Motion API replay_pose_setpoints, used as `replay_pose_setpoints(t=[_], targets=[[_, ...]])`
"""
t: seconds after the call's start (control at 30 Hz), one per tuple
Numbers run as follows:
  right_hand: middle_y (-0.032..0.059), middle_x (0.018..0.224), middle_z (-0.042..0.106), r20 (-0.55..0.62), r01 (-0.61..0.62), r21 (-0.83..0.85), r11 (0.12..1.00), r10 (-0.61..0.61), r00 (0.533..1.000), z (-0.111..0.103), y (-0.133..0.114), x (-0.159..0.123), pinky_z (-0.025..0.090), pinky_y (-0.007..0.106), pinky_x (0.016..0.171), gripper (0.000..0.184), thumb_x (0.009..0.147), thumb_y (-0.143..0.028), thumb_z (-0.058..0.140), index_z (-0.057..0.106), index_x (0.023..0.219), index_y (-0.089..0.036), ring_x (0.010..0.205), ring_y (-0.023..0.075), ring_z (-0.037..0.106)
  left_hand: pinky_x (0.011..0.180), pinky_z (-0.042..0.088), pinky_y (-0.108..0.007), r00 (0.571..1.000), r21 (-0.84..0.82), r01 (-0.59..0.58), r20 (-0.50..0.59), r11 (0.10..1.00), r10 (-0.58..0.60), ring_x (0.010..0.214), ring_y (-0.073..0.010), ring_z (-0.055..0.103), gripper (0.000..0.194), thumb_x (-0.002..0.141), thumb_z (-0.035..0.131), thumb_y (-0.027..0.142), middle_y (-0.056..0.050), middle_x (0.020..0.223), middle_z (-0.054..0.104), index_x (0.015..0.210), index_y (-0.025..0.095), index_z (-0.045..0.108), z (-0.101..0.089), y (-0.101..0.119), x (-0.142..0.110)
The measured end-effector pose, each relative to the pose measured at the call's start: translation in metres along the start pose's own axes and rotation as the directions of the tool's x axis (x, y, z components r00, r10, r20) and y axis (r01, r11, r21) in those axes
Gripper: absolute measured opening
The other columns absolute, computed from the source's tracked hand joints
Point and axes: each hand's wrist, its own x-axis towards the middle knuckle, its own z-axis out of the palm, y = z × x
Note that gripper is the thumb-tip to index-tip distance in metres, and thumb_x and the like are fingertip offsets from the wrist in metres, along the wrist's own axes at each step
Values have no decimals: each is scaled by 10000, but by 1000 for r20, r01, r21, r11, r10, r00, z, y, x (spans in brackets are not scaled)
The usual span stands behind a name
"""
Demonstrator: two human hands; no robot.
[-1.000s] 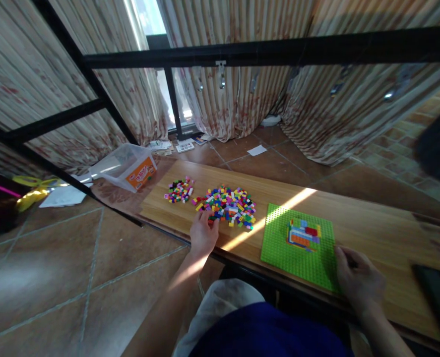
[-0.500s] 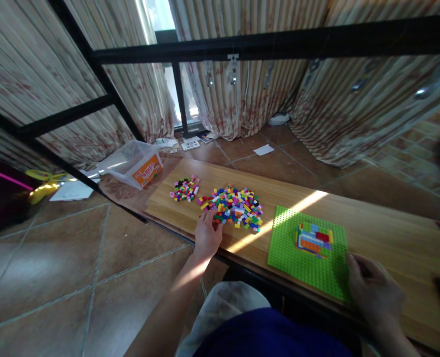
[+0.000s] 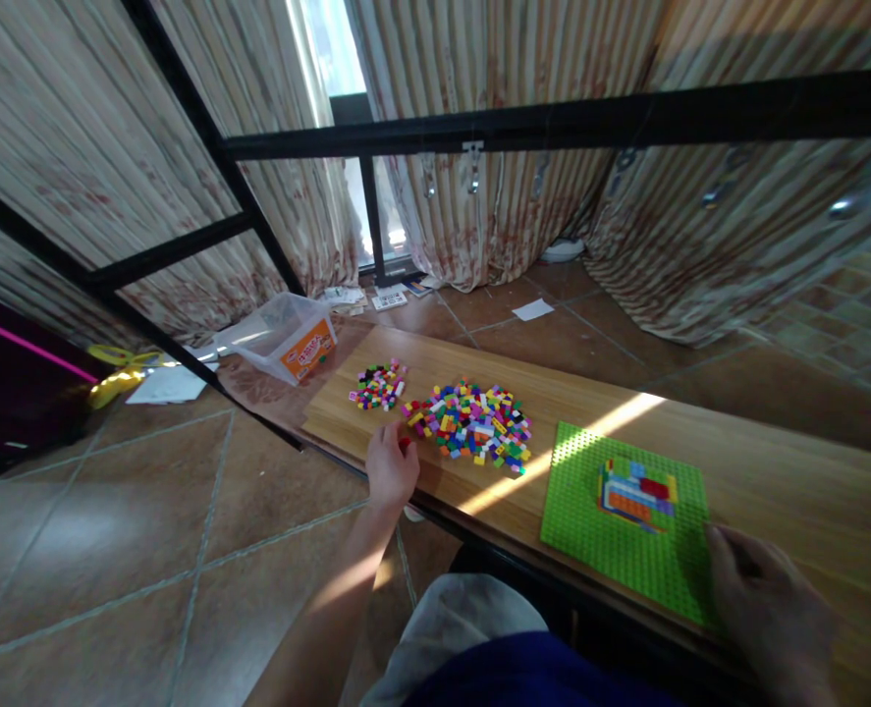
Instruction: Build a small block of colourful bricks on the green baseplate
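Note:
My left hand (image 3: 393, 468) is closed at the near side of the loose bricks, with a small red brick (image 3: 405, 445) at its fingertips. Just beyond it lies a large pile of mixed toy bricks (image 3: 479, 422), and a smaller brick pile (image 3: 378, 385) sits farther left. On the right, a green studded baseplate (image 3: 574, 530) carries a low build of coloured bricks (image 3: 637, 494) in orange, red, blue, white and yellow. My right hand (image 3: 770, 604) is at the plate's right edge, fingers curled and thumb side against it; its far fingers are hidden.
A wooden tabletop (image 3: 789, 471) holds everything, crossed by a strip of sunlight. A clear plastic box (image 3: 277, 329) with an orange label stands past its left end. Black metal bars (image 3: 553, 123) cross in front of striped curtains. Papers (image 3: 533, 310) lie on the tiled floor.
My left hand has moved left and slightly off the large pile, and a red brick now shows at its fingers. My right hand stays at the baseplate edge. The whole view has shifted slightly.

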Motion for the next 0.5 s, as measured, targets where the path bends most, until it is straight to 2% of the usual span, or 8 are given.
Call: replay_pose_setpoints(t=[0.13,0.23,0.37,0.5], targets=[[103,858,690,-4,-5,-21,1000,5,1000,2,3,0,453,368,600,408,815,-532,417,659,816,-204,707,266,633,865,497,-350,997,-67,-33,71,997,38,944,-210,610,381,787,528,134,-85,1016,624,1166,173,545,10,10,-5],[100,862,691,5,-5,-43,999,5,1000,3,4,1,453,360,609,404,818,-517,425,668,834,-196,710,259,632,843,507,-324,995,-126,-69,66,990,78,908,-185,610,378,799,502,107,-96,1062,604,1171,157,543,16,21,-6],[95,838,686,25,-3,7,1000,2,1000,4,6,1,457,339,608,386,816,-498,451,670,839,-181,686,239,630,864,500,-339,987,-22,-149,57,989,150,971,-206,591,283,823,489,121,-101,1116,578,1067,184,616,20,28,2],[91,835,685,28,-13,16,1000,12,1000,3,4,1,457,335,617,367,822,-481,460,669,831,-180,674,231,630,911,477,-364,973,112,-218,103,969,207,1042,-237,556,244,815,506,118,-110,1100,574,1007,179,644,20,29,13]])
